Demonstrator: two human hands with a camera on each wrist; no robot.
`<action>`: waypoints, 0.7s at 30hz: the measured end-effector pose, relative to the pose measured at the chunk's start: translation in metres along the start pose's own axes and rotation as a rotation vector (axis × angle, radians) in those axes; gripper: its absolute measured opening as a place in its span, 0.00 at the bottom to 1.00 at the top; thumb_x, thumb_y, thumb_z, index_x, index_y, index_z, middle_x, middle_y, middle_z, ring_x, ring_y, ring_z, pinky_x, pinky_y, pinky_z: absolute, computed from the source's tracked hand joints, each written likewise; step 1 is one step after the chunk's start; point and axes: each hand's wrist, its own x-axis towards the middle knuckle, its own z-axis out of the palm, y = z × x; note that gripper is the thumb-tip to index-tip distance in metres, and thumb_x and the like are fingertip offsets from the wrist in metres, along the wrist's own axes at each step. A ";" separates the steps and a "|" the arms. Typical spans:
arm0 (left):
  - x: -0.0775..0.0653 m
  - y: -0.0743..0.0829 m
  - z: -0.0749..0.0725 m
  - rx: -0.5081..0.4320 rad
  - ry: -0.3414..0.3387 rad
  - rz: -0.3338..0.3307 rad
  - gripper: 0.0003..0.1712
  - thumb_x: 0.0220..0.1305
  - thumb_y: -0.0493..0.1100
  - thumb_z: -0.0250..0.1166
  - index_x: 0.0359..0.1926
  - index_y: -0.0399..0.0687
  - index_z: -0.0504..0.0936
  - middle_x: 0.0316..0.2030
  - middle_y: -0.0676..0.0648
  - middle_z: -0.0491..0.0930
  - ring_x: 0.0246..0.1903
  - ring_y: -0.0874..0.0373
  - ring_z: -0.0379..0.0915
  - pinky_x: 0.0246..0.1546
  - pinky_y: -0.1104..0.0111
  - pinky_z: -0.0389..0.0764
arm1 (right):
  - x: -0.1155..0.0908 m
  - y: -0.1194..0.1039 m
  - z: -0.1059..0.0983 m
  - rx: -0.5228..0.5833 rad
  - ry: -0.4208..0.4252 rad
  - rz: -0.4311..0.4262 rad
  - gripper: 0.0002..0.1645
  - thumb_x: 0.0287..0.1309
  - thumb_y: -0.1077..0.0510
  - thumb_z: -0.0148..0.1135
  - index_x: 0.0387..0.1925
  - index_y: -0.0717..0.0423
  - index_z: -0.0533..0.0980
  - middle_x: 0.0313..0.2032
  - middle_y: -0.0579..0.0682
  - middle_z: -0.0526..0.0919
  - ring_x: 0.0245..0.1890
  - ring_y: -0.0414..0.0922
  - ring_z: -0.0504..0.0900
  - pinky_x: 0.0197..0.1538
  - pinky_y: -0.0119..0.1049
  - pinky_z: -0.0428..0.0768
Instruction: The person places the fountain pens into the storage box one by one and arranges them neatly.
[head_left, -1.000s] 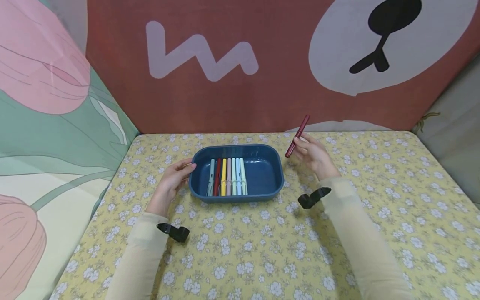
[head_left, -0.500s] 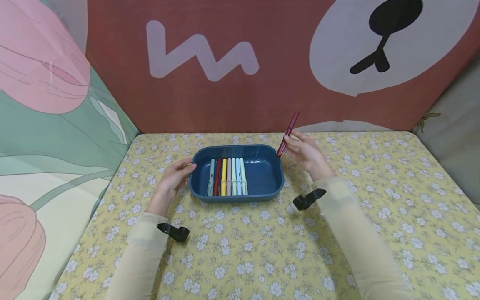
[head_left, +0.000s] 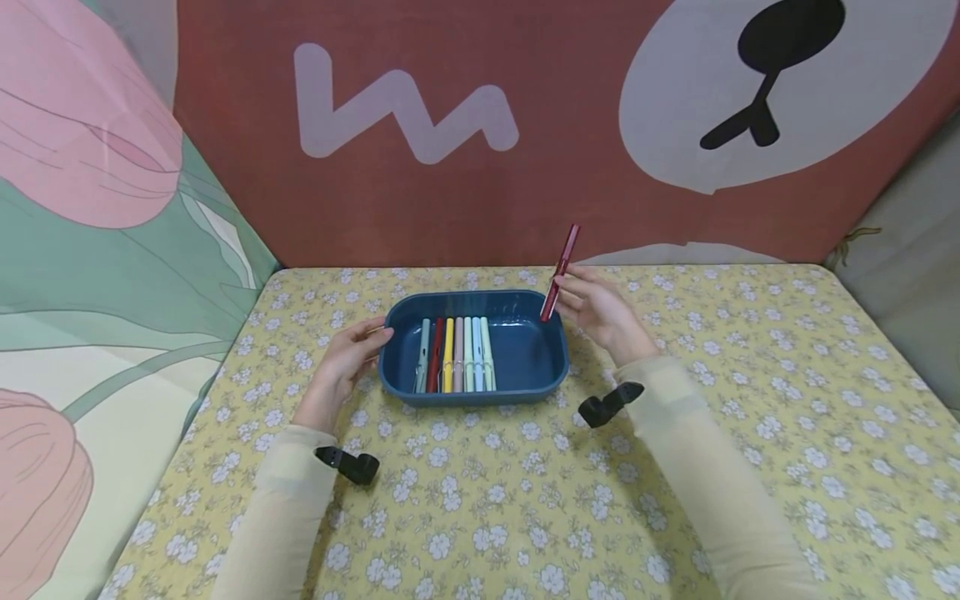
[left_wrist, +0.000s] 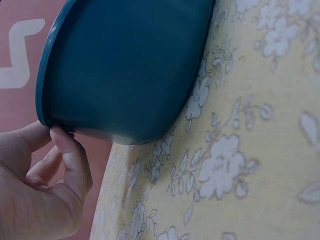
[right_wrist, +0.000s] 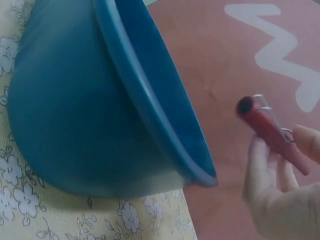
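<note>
A dark blue rectangular box (head_left: 528, 360) with rounded corners stands on the table, several pens (head_left: 458, 354) lying side by side in its left and middle part. My left hand (head_left: 347, 357) holds the box's left rim; in the left wrist view its thumb and a finger pinch the edge of the box (left_wrist: 125, 70). Between thumb and fingers my right hand (head_left: 606, 315) grips a dark red pen (head_left: 567, 252), tilted, its lower end over the box's right back corner. A metal clip shows on the red pen (right_wrist: 272, 131) in the right wrist view.
A yellow flowered cloth (head_left: 480, 500) covers the table. Behind it rises a reddish-brown backdrop (head_left: 555, 167) with a printed bear muzzle, and a floral cloth (head_left: 97, 275) hangs at the left. Both wrists carry a small black camera (head_left: 348, 465).
My right hand has moved left with the red pen, from right of the box to above its right back corner. The left hand and the box have stayed in place.
</note>
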 end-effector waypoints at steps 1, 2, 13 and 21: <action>0.000 0.000 0.000 -0.001 0.001 -0.001 0.31 0.69 0.49 0.58 0.70 0.53 0.63 0.47 0.58 0.72 0.33 0.73 0.73 0.32 0.80 0.74 | 0.000 0.001 0.000 -0.011 -0.010 0.005 0.11 0.68 0.66 0.49 0.48 0.52 0.66 0.31 0.42 0.81 0.34 0.36 0.81 0.43 0.27 0.79; 0.000 0.000 0.000 -0.003 0.002 -0.002 0.31 0.69 0.49 0.58 0.70 0.53 0.63 0.47 0.58 0.72 0.33 0.73 0.73 0.32 0.80 0.74 | 0.000 0.001 0.001 -0.028 -0.019 0.007 0.10 0.68 0.66 0.48 0.47 0.51 0.66 0.32 0.42 0.81 0.34 0.36 0.82 0.43 0.27 0.79; 0.000 0.000 0.001 0.006 -0.001 0.000 0.31 0.69 0.49 0.57 0.70 0.53 0.63 0.49 0.58 0.72 0.33 0.73 0.73 0.31 0.79 0.74 | 0.002 0.008 0.009 -0.221 -0.120 0.077 0.36 0.69 0.66 0.45 0.74 0.60 0.47 0.37 0.41 0.78 0.35 0.34 0.82 0.43 0.27 0.80; 0.000 0.000 0.001 0.006 0.001 0.004 0.30 0.69 0.49 0.58 0.70 0.53 0.63 0.51 0.55 0.72 0.33 0.73 0.73 0.32 0.79 0.74 | 0.003 0.015 0.016 -0.267 -0.176 0.101 0.34 0.68 0.66 0.45 0.73 0.59 0.49 0.34 0.40 0.80 0.35 0.35 0.83 0.43 0.27 0.81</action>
